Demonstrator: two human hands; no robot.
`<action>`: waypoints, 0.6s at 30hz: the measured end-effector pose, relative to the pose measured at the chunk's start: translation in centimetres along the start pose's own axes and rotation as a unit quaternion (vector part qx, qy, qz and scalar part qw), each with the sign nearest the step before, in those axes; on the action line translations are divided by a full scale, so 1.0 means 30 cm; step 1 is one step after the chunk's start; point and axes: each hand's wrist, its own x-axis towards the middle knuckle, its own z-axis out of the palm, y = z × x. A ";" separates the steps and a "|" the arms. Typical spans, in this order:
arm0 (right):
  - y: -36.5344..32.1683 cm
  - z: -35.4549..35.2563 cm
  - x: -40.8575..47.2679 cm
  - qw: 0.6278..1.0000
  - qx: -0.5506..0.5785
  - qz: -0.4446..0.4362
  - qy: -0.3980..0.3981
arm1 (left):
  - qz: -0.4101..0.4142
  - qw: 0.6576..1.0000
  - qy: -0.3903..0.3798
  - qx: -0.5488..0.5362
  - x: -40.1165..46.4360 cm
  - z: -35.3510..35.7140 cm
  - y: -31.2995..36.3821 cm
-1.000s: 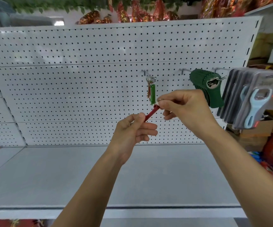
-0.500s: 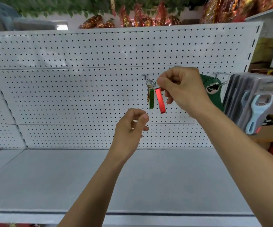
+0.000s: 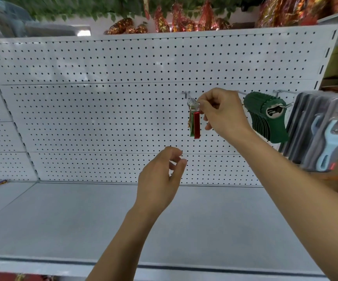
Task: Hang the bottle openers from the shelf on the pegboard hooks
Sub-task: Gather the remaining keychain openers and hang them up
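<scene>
Red bottle opener (image 3: 197, 125) hanging just left of right hand (image 3: 222, 112) pinching its ring, left hand (image 3: 160, 179) below, loosely curled, holding nothing

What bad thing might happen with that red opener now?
The right hand pinches the red opener by its ring at the hook. If the ring isn't fully over the tip, letting go might drop it onto the shelf. The hook is crowded with rings already, so a nudge might slide the green opener off.
</scene>
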 end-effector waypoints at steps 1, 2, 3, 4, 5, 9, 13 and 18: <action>0.005 0.006 0.002 1.000 -0.004 -0.001 0.005 | -0.001 1.000 -0.001 0.005 -0.004 0.000 -0.003; 0.011 0.010 0.003 1.000 -0.006 0.000 0.009 | -0.004 1.000 -0.001 0.008 -0.007 0.001 -0.005; 0.018 0.013 0.002 1.000 -0.006 0.003 0.013 | -0.007 1.000 -0.002 0.010 -0.012 0.001 -0.007; 0.029 0.015 -0.002 1.000 -0.004 0.007 0.016 | -0.011 1.000 -0.002 0.011 -0.018 0.003 -0.010; 0.040 0.017 -0.011 1.000 -0.002 0.012 0.017 | -0.015 1.000 -0.002 0.012 -0.025 0.004 -0.013; 0.097 0.029 -0.126 0.999 -0.025 0.031 0.025 | -0.041 0.999 -0.006 0.015 -0.069 0.015 -0.032; 0.163 0.067 -0.350 0.999 -0.028 0.037 -0.009 | -0.060 0.998 -0.004 0.025 -0.159 0.031 -0.067; 0.242 0.148 -0.624 0.993 -0.027 0.063 -0.094 | -0.114 0.993 -0.007 0.014 -0.329 0.044 -0.143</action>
